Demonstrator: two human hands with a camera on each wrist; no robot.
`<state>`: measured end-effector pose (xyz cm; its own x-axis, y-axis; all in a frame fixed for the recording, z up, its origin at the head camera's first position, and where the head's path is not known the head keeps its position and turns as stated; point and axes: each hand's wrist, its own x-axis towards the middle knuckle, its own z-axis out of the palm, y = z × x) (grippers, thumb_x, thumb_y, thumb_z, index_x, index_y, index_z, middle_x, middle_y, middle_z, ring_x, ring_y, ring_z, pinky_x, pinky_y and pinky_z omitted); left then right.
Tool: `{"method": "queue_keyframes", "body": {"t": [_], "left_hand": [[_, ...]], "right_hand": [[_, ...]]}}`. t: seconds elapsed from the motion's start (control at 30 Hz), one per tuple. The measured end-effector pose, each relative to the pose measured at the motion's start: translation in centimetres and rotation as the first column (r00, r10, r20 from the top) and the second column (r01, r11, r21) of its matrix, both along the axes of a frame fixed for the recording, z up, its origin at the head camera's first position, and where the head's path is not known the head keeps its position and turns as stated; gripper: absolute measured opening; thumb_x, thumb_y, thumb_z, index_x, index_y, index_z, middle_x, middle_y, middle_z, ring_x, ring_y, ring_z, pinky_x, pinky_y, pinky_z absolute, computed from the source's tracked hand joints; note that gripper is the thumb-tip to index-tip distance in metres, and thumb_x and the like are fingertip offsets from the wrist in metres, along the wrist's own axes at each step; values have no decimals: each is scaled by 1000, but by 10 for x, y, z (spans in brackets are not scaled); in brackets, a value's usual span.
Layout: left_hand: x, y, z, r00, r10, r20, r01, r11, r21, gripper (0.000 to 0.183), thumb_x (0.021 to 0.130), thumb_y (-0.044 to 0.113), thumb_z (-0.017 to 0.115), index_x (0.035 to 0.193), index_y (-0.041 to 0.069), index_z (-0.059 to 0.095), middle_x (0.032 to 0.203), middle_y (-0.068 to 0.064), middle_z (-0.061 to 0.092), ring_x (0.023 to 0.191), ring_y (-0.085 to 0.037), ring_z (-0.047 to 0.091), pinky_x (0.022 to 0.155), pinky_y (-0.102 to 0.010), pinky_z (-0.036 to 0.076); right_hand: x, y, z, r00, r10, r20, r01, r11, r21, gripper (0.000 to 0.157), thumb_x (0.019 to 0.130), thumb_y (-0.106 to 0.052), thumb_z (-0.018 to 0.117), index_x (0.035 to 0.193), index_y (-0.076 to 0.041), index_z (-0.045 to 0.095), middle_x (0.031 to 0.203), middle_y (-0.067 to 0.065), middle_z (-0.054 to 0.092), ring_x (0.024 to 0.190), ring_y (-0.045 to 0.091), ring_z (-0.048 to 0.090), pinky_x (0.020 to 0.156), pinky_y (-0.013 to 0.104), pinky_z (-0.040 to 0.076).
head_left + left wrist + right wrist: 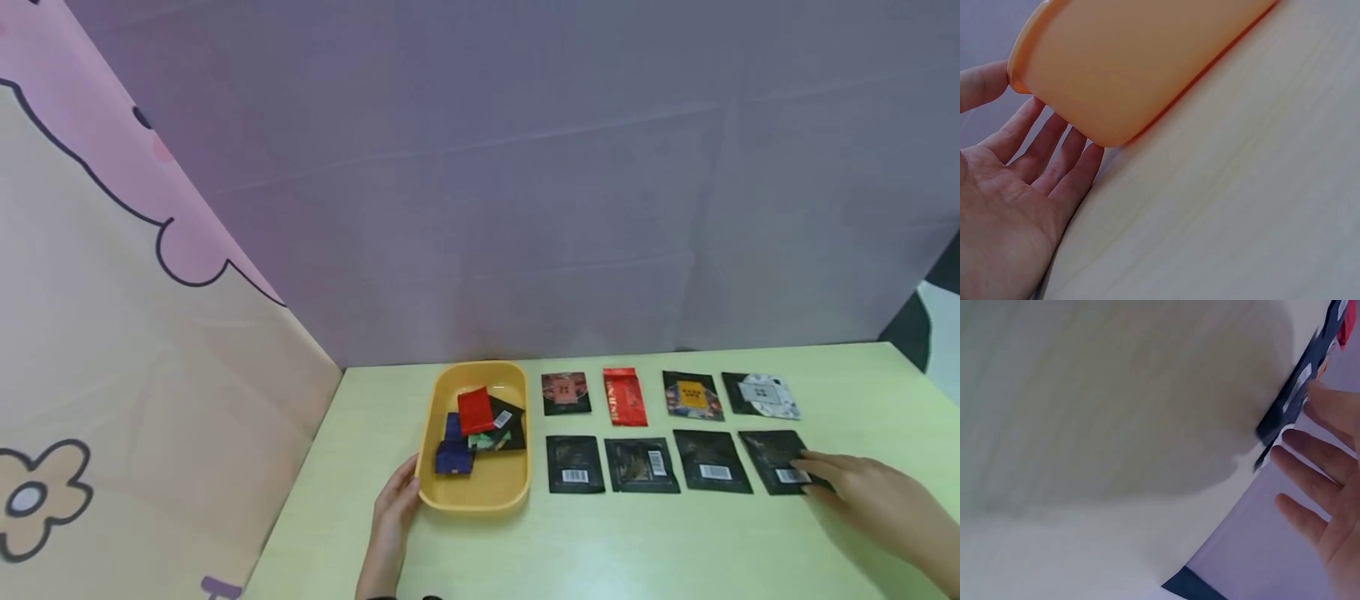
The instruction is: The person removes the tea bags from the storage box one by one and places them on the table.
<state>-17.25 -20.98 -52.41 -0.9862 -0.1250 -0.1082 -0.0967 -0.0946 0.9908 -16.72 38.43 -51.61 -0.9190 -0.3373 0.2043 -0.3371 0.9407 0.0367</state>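
Note:
A yellow plastic basin (472,498) stands on the table with packets inside. My left hand (396,502) is at its lower left side; in the left wrist view several fingertips touch the outer wall and one digit meets the rim. Over on the right, my right hand (855,492) reaches to a black sachet (772,448), the last of the front row, which lies flat with a barcode label upward. The fingertips rest at its right edge. In the right wrist view the other fingers (1300,509) are extended and spread.
Other black sachets (573,457) lie in the front row. Behind them are a sachet with a red label (566,392), a red packet (625,396), one with a yellow label (692,395) and one with a white label (761,395). A grey cloth (525,208) hangs behind.

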Motion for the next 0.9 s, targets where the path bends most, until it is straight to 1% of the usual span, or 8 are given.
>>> {"method": "queue_keyframes", "body": {"t": [0.1,0.2,0.23,0.33,0.47,0.57,0.63,0.9], "left_hand": [[0,0,0,1000,5,5,-5,1000,-9,53,100,19,52,147,-3,41,152,-19,40,134,-24,46,106,-30,39],[-1,0,0,1000,11,13,-11,1000,-10,53,100,20,53,147,-2,41,152,-19,41,136,-29,43,111,-41,34],[-2,0,0,1000,14,19,-14,1000,-11,54,100,21,53,147,-2,42,152,-18,41,137,-30,42,112,-44,33],[-2,-1,1,999,18,31,-18,1000,-9,54,99,22,53,147,-1,41,153,-18,40,138,-32,39,113,-49,30],[0,-1,2,999,19,28,-19,1000,-4,54,100,21,53,147,-1,41,153,-17,40,138,-30,40,112,-44,32],[1,-2,2,1000,18,19,-18,1000,-2,53,101,20,52,148,-1,41,153,-17,40,137,-27,41,111,-41,34],[2,-2,3,1000,21,20,-21,1000,-1,53,101,20,51,148,-1,41,153,-17,40,137,-27,41,112,-42,33],[-1,-2,1,1000,1,15,-1,1000,-3,53,100,20,52,147,-1,41,152,-17,41,136,-28,43,112,-42,33]], "right_hand": [[-1,-12,5,996,58,-66,-59,998,-15,21,81,-20,80,93,-4,75,92,16,72,79,35,69,70,53,55],[-5,-25,9,969,166,-185,-176,984,-37,52,100,-50,52,92,-5,75,91,12,73,77,32,69,66,49,56],[-6,-31,12,957,204,-208,-216,976,-37,52,100,-50,52,92,-5,76,93,12,73,78,32,69,66,49,56],[-12,-49,16,910,301,-284,-325,945,-41,73,103,-56,23,95,-5,76,95,11,73,81,31,69,66,47,56],[-18,-78,26,886,369,-281,-391,920,-25,43,102,-43,51,100,-8,76,101,9,73,88,29,69,72,47,57],[-23,-103,32,877,397,-270,-416,909,-15,28,79,-20,81,104,-9,76,105,8,73,92,27,69,75,46,57],[-25,-119,36,870,415,-267,-435,900,-18,39,68,-12,85,106,-10,76,107,9,73,93,27,69,76,45,57],[-31,-173,45,860,438,-263,-469,881,-66,35,75,-15,84,109,-10,75,112,9,72,97,26,68,81,45,56]]}}
